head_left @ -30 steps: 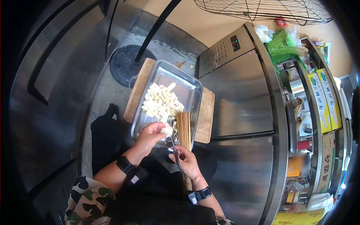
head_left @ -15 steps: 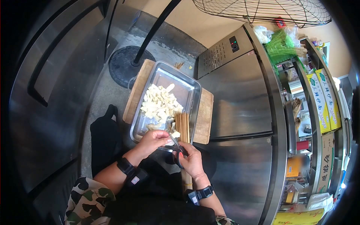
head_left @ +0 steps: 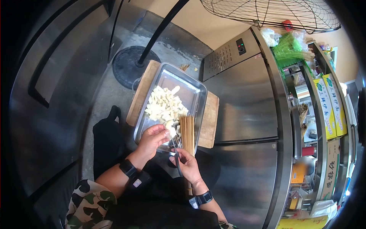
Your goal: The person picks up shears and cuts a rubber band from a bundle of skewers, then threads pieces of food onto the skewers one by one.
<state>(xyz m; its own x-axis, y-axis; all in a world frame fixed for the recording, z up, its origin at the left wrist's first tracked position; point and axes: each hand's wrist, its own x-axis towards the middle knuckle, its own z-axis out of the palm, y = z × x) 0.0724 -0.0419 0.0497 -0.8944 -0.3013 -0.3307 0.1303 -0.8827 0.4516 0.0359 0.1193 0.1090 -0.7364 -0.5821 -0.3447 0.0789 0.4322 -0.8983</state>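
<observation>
My left hand (head_left: 152, 140) pinches a pale, cream-coloured food piece (head_left: 172, 132) over the near end of a metal tray (head_left: 187, 91). In my right hand (head_left: 187, 166) is a pair of dark-handled scissors (head_left: 177, 162), its blades pointing up to the pinched piece. A heap of pale cut pieces (head_left: 163, 104) lies across the tray's middle and left. Beside my right hand, a bundle of thin wooden skewers (head_left: 187, 133) rests over the tray's near right part, its lower end passing behind that hand.
The tray stands on a wooden board (head_left: 210, 124). Behind it rises a black stand with a round base (head_left: 131, 68). A steel refrigerator (head_left: 244, 103) is to the right, with shelves of boxes (head_left: 331, 105) beyond. Another steel cabinet (head_left: 72, 72) stands left.
My left hand has risen slightly with the pale piece. My right hand has shifted a little left and down, and the scissors have turned more upright. The view has shifted slightly.
</observation>
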